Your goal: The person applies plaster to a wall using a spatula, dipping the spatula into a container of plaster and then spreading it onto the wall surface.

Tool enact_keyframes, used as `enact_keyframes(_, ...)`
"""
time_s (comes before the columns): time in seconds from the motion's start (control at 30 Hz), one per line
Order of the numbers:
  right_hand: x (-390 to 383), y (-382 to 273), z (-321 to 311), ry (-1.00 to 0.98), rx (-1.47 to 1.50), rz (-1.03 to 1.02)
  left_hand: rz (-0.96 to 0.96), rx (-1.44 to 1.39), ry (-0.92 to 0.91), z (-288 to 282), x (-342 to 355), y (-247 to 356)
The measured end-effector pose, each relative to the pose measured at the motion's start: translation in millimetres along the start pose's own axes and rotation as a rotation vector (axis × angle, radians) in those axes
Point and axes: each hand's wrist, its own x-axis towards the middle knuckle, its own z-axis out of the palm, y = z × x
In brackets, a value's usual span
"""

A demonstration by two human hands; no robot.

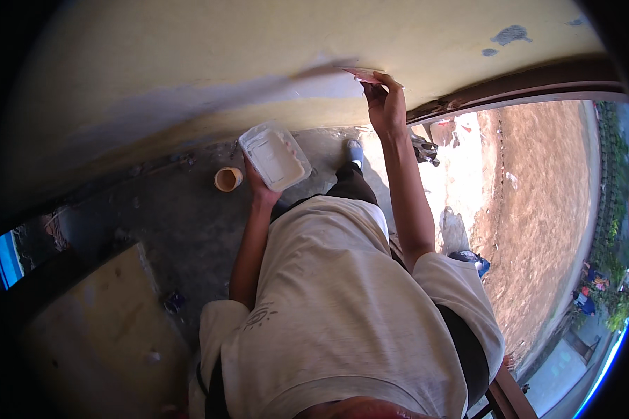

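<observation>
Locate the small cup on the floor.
In the head view, the cup sits on the grey floor, left of centre, just left of the clear tub in the left hand.

Right arm (411,202) extended, left arm (248,248) lower

Right hand (386,108) raised well forward, pinching between thumb and fingers; elbow nearly straight. Left hand (257,184) gripping, partly hidden; its forearm points forward. Both forearms bare, hands well apart.

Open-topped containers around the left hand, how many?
2. One clear plastic tub held in the left hand; one small tan cup on the floor, just left of the tub in view. Others may be hidden in the shadows.
</observation>
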Motion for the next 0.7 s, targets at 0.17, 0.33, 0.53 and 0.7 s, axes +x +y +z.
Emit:
enact_keyframes(0.17,-47,-37,20,-0.140,-0.016,-0.111,-0.011,-0.023,-0.056,-17,0,2)
enact_keyframes(0.33,-13,19,-75,-0.023,-0.048,-0.073,0.025,-0.087,0.029,-12,6,-3)
enact_keyframes(0.53,74,125,-212,0.277,-0.172,0.253,0.057,-0.077,0.004,-28,3,-5)
enact_keyframes(0.7,111,128,-235,0.253,-0.174,0.215,0.005,-0.025,0.010,-45,11,-3)
